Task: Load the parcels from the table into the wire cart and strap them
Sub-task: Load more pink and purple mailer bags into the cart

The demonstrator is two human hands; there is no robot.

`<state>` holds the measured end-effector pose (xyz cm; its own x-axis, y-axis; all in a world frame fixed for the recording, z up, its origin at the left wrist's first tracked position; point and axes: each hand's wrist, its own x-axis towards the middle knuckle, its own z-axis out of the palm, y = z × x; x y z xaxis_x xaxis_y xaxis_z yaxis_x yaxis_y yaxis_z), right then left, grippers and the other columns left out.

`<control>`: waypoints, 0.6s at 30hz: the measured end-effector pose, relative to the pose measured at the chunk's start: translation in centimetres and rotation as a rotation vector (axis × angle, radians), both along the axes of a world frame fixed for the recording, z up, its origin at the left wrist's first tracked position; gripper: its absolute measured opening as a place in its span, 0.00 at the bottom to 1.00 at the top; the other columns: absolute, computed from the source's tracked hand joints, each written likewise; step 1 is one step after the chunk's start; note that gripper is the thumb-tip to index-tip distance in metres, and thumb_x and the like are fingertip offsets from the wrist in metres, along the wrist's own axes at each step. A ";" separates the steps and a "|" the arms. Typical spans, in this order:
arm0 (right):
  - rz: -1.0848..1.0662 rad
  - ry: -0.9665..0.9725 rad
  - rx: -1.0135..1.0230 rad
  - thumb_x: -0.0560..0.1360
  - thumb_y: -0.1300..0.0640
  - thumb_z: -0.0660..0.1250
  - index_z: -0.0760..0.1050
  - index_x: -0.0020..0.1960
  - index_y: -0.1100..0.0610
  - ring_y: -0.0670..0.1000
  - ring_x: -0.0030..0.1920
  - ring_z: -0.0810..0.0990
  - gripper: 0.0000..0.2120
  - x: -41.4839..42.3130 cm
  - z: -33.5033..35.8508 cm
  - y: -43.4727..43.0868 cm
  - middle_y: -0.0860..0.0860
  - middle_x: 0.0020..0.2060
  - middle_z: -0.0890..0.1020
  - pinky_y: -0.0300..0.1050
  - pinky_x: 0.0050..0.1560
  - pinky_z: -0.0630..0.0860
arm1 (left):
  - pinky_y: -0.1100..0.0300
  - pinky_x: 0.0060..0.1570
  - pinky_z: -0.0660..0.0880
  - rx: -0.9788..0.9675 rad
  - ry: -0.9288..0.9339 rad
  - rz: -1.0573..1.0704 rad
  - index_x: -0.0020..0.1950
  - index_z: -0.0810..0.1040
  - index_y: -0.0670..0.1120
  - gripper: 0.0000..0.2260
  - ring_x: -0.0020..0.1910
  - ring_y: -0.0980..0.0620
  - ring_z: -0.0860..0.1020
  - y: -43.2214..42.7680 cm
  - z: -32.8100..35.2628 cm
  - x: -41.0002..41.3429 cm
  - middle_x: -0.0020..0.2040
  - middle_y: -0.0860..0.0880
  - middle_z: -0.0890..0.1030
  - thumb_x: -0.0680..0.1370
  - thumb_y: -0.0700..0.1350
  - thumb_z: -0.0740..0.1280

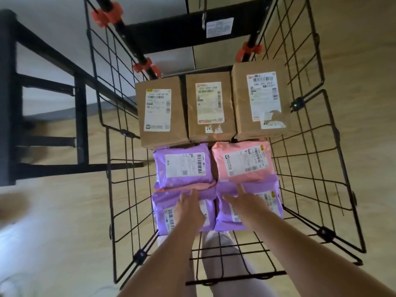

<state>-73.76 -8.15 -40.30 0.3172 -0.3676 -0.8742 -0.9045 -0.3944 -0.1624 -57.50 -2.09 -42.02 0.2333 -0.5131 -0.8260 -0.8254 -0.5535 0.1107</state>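
Currently under the hands: the left hand [189, 207] is laid flat on the near-left purple mailer [162, 202] and the right hand [246, 203] on the near-right purple mailer [263, 186]. The fingers are held straight and apart, pointed toward 12 o'clock, and nothing is clasped.
Parcels' place: every parcel seen is inside the wire cart [235, 277]. A left box [160, 112], middle box [209, 106] and right box [259, 97] are ranked at 12 o'clock. A middle purple mailer [182, 166] and a pink mailer [242, 161] are set between them and the pressed pair.
Stacking: a pink edge [186, 186] is shown beneath the near-left mailer, so a lower layer is judged to lie there.
Long axes: the boxes are run 12-to-6, labels up. The mailers are judged to be laid 9-to-3, though this is left uncertain by foreshortening.
Step judged: the load is being pressed level, and strapping is not yet done.
Strap: none is seen across the load. A metal hook [203, 18] is hung at 12 o'clock.
Risk, slip: the slick stacked mailers could be slid toward 6 o'clock if pressure is released unevenly.
Risk, crowding: the middle row could be rucked up against the boxes if the push is driven toward 12 o'clock.
Risk, strapping: the boxes are judged taller than the mailers, so a strap may be borne by the boxes alone and the mailers left loose.
Surface: a dark frame [8, 93] at 9 o'clock is taken for it. Its top is not shown.
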 end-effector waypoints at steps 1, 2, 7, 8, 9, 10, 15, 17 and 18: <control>0.018 -0.009 -0.003 0.83 0.55 0.58 0.49 0.80 0.46 0.62 0.64 0.76 0.29 0.1 -0.2 -0.1 0.62 0.77 0.56 0.54 0.59 0.77 | 0.51 0.58 0.73 -0.001 0.005 0.012 0.68 0.64 0.49 0.27 0.64 0.42 0.71 0.1 -0.3 0.0 0.64 0.43 0.67 0.72 0.34 0.67; 0.029 -0.002 0.008 0.82 0.57 0.58 0.48 0.80 0.45 0.63 0.64 0.76 0.31 0.3 -0.2 -0.2 0.62 0.78 0.51 0.54 0.59 0.77 | 0.50 0.60 0.72 -0.003 0.010 0.027 0.67 0.64 0.49 0.27 0.64 0.42 0.71 0.1 -0.4 0.0 0.64 0.43 0.67 0.72 0.34 0.67; 0.074 0.032 0.049 0.82 0.56 0.57 0.48 0.80 0.45 0.65 0.65 0.74 0.30 0.9 0.2 -0.8 0.65 0.78 0.44 0.57 0.62 0.75 | 0.50 0.64 0.70 -0.003 0.032 0.025 0.67 0.65 0.50 0.27 0.65 0.43 0.69 0.3 -0.8 0.3 0.64 0.44 0.67 0.72 0.37 0.70; 0.069 0.044 0.052 0.82 0.55 0.57 0.48 0.80 0.46 0.66 0.66 0.73 0.30 1.0 0.3 -0.8 0.64 0.78 0.45 0.57 0.63 0.74 | 0.50 0.63 0.70 0.007 0.037 0.015 0.67 0.66 0.50 0.26 0.65 0.43 0.69 0.2 -0.7 0.4 0.64 0.44 0.67 0.72 0.37 0.70; 0.073 0.050 0.045 0.81 0.57 0.59 0.49 0.80 0.46 0.66 0.66 0.73 0.32 1.0 0.4 -0.7 0.64 0.78 0.45 0.56 0.63 0.74 | 0.50 0.63 0.71 0.021 0.042 0.005 0.67 0.66 0.50 0.26 0.65 0.43 0.69 0.1 -0.5 0.6 0.64 0.44 0.67 0.72 0.38 0.70; 0.079 0.050 0.032 0.80 0.60 0.61 0.50 0.79 0.46 0.66 0.65 0.73 0.34 1.1 0.7 -0.6 0.63 0.78 0.47 0.55 0.62 0.75 | 0.50 0.61 0.72 0.035 0.043 -0.008 0.68 0.66 0.50 0.26 0.65 0.42 0.70 0.0 -0.2 0.7 0.64 0.44 0.68 0.73 0.38 0.70; -0.047 0.007 -0.087 0.79 0.63 0.60 0.59 0.75 0.55 0.61 0.59 0.78 0.25 1.8 1.9 0.3 0.59 0.68 0.69 0.50 0.48 0.75 | 0.51 0.49 0.75 -0.029 -0.043 -0.080 0.64 0.68 0.47 0.18 0.61 0.42 0.76 -1.3 2.3 0.5 0.62 0.45 0.75 0.75 0.36 0.66; -0.077 -0.032 -0.122 0.80 0.61 0.58 0.66 0.70 0.57 0.61 0.56 0.78 0.18 2.0 2.7 0.6 0.58 0.65 0.72 0.50 0.44 0.71 | 0.52 0.48 0.74 -0.058 -0.057 -0.084 0.63 0.69 0.47 0.16 0.60 0.43 0.77 -1.6 3.5 0.4 0.61 0.46 0.76 0.76 0.37 0.65; -0.049 -0.046 -0.136 0.80 0.61 0.58 0.67 0.69 0.56 0.61 0.56 0.78 0.17 2.1 3.2 0.6 0.58 0.64 0.72 0.50 0.44 0.71 | 0.52 0.47 0.74 -0.068 -0.056 -0.086 0.63 0.70 0.47 0.16 0.59 0.43 0.77 -1.8 4.1 0.3 0.60 0.46 0.77 0.77 0.37 0.65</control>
